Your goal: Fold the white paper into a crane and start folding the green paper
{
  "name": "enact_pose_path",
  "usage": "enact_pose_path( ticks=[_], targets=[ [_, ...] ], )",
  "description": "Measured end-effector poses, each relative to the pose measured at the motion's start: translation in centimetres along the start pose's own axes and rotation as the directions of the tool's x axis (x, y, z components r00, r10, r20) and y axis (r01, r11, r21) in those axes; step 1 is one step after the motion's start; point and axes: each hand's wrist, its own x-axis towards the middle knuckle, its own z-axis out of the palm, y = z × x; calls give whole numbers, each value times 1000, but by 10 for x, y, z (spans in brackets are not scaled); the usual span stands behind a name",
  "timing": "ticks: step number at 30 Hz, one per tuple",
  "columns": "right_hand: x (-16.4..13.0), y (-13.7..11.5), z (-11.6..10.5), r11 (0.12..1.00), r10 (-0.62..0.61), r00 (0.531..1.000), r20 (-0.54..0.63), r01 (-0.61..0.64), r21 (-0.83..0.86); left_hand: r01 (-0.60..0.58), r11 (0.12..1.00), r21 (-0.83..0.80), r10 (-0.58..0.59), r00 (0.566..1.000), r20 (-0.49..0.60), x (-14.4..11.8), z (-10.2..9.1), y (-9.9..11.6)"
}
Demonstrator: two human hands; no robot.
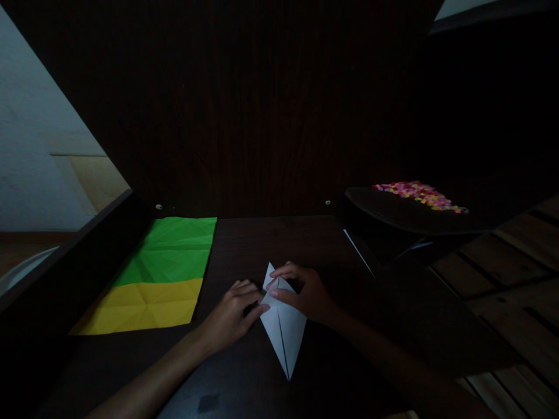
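1. A dim view looks down on a dark wooden desk with a tall dark back panel behind it.
2. A white folded paper, shaped like a long kite, lies flat near the middle of the desk, its sharp tip pointing toward the near edge.
3. The left hand rests palm down on the desk, fingers curled, fingertips touching the paper's left edge.
4. The right hand lies over the paper's upper part, fingers bent and pressing on the top fold; whether it pinches the paper cannot be told.
5. A creased green sheet lies flat toward the desk's far left corner.
6. A creased yellow sheet adjoins its near side.
7. A dark tray of small multicoloured pieces sits by the right edge.
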Motion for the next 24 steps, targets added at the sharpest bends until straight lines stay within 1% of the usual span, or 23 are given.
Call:
enact_pose_path(
  ticks=[6, 11, 13, 15, 18, 20, 24],
  targets=[
    [2, -7, -3, 996, -91, 995, -48, 91, -3, -11, 1000, 21, 11, 1000, 2, -1, 1, -2],
    [1, -10, -5, 994, -106, 990, -97, 106, -5, -10, 999, 41, 10, 1000, 5, 0, 1, -2],
    [1, -10, -5, 994, -113, 989, -99, 114, 1, -11, 999, 50, 11, 1000, 4, 0, 1, -1],
    [1, -8, -5, 992, -122, 988, -92, 124, 19, -13, 998, 57, 13, 1000, 1, 0, 1, -1],
    [1, -5, -7, 988, -116, 992, -59, 121, 99, -1, 998, 64, 2, 1000, -15, -1, -1, -1],
    [2, -1, -9, 986, -81, 996, -22, 84, 146, 26, 997, 78, -23, 999, -33, -1, -3, -1],
    [4, 6, -15, 985, -22, 999, 44, 14, 173, 97, 987, 127, -91, 995, -51, 0, -9, -2]
  ],
)
